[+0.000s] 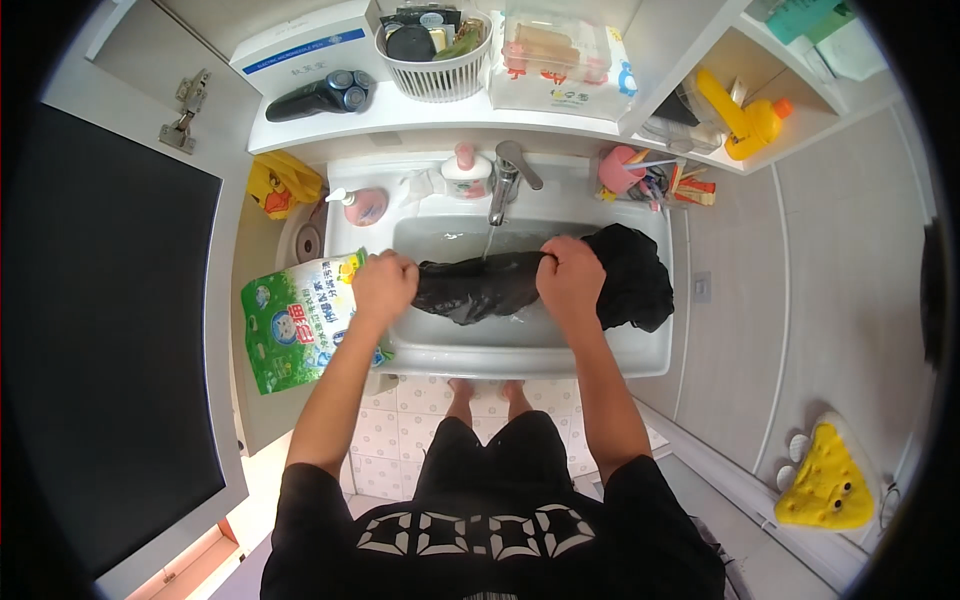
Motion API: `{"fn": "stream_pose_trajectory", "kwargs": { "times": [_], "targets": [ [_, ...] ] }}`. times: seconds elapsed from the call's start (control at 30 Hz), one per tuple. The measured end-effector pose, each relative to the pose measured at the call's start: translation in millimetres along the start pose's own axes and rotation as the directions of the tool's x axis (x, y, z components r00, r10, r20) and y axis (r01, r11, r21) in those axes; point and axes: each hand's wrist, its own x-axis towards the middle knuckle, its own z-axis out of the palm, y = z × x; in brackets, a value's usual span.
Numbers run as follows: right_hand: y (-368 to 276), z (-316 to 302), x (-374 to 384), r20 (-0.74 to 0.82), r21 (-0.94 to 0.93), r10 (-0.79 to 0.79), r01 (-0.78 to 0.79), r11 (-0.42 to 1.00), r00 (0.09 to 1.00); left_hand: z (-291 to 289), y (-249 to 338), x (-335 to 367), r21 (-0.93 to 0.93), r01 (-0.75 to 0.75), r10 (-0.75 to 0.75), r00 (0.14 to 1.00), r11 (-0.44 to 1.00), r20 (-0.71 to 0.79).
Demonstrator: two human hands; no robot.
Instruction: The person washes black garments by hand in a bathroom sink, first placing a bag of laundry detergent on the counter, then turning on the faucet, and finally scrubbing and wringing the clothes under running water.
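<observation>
Between my two hands a wet black garment (478, 290) is stretched over the water in the white sink (500, 358). My left hand (385, 288) is closed on its left end, near the basin's left side. Closed around the cloth farther right is my right hand (570, 283). The rest of the black fabric bunches beyond that hand and lies over the sink's right rim. A thin stream runs from the chrome faucet (507, 180) behind the cloth. What kind of garment it is, I cannot tell.
A green and white detergent bag (295, 325) stands left of the sink. Two pump bottles, one pink (363, 206) and one white (466, 175), sit on the back ledge. A pink cup (621, 170) is at the back right. Above hangs a shelf (420, 118) holding a shaver and basket.
</observation>
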Motion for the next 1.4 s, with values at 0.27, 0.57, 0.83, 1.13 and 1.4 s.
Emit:
{"fn": "stream_pose_trajectory", "kwargs": {
  "times": [0.27,0.57,0.83,1.13,1.4],
  "targets": [
    [-62,-71,48,-0.153,0.359,-0.163,0.209,0.91,0.975,-105,19,19,-0.421,0.01,-0.047,0.996,0.907,-0.079],
    [-77,-108,79,-0.25,0.597,-0.143,0.269,0.755,0.958,-157,59,3,-0.898,-0.182,0.005,0.98,0.401,-0.197],
    [19,22,21,0.346,0.669,0.295,-0.455,0.588,0.891,-3,9,11,-0.653,0.154,-0.168,0.985,0.742,0.041],
    [40,123,-41,0.609,0.41,0.168,-0.489,0.77,0.775,112,41,-31,-0.436,-0.232,0.198,0.972,0.869,-0.123],
    [70,126,-69,0.32,0.512,-0.056,-0.123,0.85,0.946,119,17,-12,-0.699,0.366,0.072,0.856,0.615,0.511]
  ]
}}
